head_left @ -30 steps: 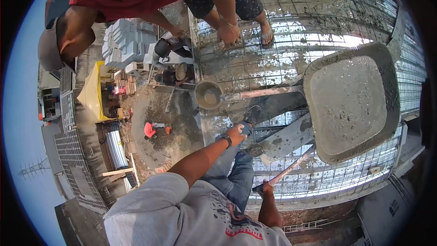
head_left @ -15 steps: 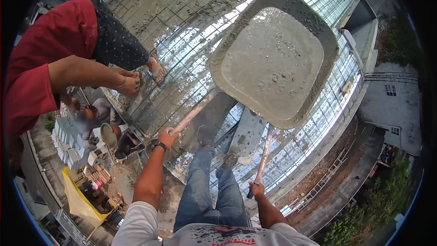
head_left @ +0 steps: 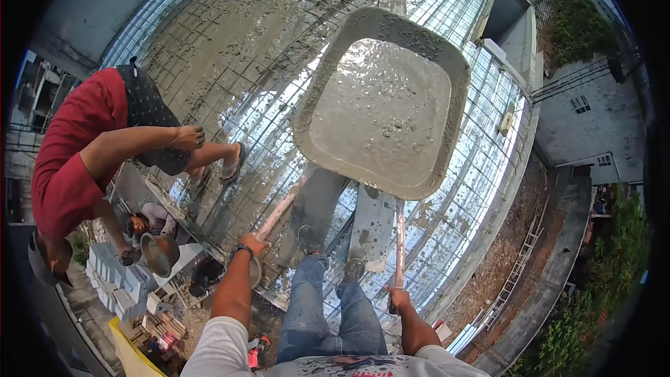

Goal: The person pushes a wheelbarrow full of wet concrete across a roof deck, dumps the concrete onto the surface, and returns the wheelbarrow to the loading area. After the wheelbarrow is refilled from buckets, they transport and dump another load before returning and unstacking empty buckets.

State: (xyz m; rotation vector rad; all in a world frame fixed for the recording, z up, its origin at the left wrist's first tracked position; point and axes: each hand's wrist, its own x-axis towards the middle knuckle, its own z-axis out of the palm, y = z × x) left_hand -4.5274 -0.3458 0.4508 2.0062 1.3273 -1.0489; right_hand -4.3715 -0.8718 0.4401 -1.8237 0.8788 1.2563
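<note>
Faded denim jeans stand behind the wheelbarrow, splashed shoes set apart. The left hand has its fingers clamped round the wheelbarrow's left handle, a pale, mud-smeared, round bar; a dark band circles that wrist. The right hand has its fingers curled tight about the end of the right handle, just as grimy. Beyond both hands sits the wheelbarrow's broad tray, square with rounded corners, its sloping walls crusted in rough grey. Inside lies wet concrete, smooth and glossy at the far side, pebbly toward the middle.

Between the handles, below the tray, runs a flat, spattered plank. Around the wheelbarrow, thin steel mesh crosses shiny ribbed sheeting. Left of it bends a co-worker in a red cloth shirt, near a round bucket. Past the mesh on the wheelbarrow's right lie a slim ladder and, farther off, leafy greenery.
</note>
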